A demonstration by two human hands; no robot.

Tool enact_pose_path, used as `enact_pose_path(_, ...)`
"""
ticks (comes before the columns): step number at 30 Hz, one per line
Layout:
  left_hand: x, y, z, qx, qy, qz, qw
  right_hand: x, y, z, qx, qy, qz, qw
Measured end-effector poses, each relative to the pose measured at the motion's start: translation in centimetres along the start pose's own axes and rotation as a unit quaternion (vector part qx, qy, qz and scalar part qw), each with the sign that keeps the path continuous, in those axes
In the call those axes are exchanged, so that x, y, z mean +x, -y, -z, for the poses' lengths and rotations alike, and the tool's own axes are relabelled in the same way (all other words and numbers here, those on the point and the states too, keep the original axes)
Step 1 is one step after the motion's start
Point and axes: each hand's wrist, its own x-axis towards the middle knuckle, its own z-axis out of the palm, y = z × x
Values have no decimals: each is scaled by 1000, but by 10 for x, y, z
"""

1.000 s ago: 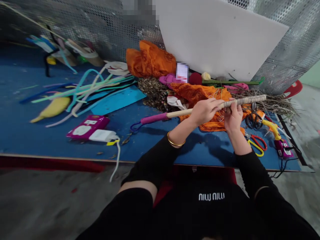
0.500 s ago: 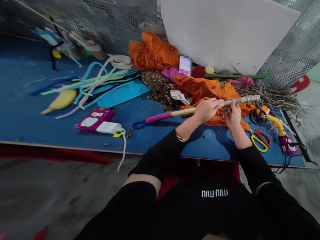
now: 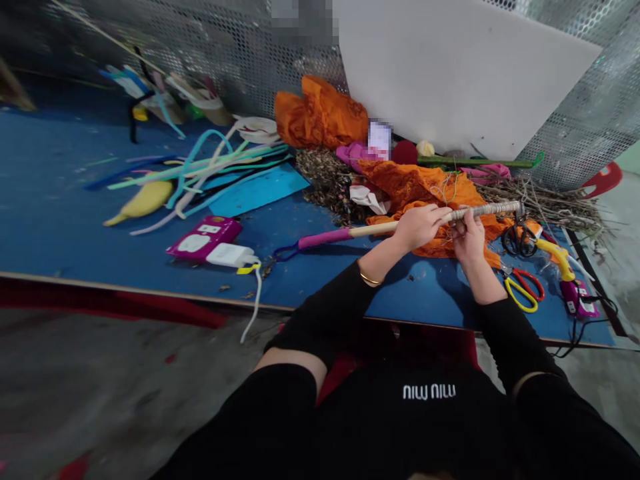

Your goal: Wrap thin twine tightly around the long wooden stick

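The blue table runs out of view at the left. The white board behind it is cut off by the top edge. Orange cloth lies crumpled at the middle of the table, partly covered by the hands and stick. Beside it, a heap of twigs is partly hidden too.

The stick is held above the cloth, its purple sleeve toward the left and its string-like winding toward the right; whether the wound tip touches the dark thing beside it — perhaps a coil of cable — I cannot tell.

The left hand grasps the stick where bare wood meets winding, its palm out of sight. The right hand pinches the winding between thumb and fingers, though the far fingertips are hidden.

To the right lies a yellow glue gun, then scissors, their blades hard to make out. A phone-like screen is blurred into blocks.
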Motion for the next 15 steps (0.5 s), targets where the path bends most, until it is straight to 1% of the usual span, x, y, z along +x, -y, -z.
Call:
enact_pose_path(9, 1, -2, 1, -1, 7, 9, 1000, 0, 2, -2, -6, -15, 1, 1000)
enact_pose_path(15, 0, -1, 3, 1, -4, -4, 1000, -2, 3, -2, 4, 4, 12, 1000)
